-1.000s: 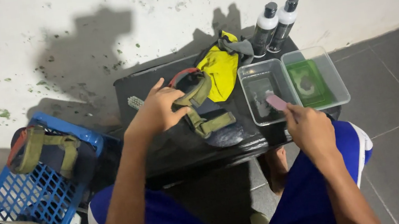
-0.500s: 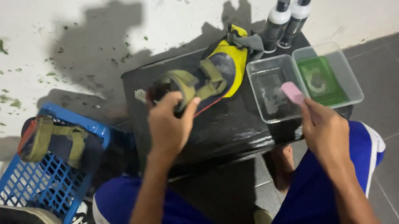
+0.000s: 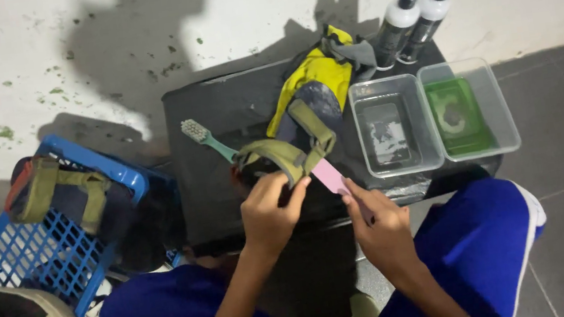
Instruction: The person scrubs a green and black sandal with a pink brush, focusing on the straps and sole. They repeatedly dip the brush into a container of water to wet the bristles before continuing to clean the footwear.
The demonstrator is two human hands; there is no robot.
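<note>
The left hand (image 3: 268, 208) grips the olive strap of a sandal (image 3: 294, 142) lying on the black table (image 3: 217, 116), and the right hand (image 3: 379, 222) is closed around a pink brush (image 3: 331, 175) whose tip touches the strap just beside the left fingers. To scrub well, it seems best to pull the strap taut, keep the sandal flat on the table, and work in short strokes away from the fingers. A green toothbrush (image 3: 206, 138) lies near; two clear tubs (image 3: 431, 119) sit to the right.
</note>
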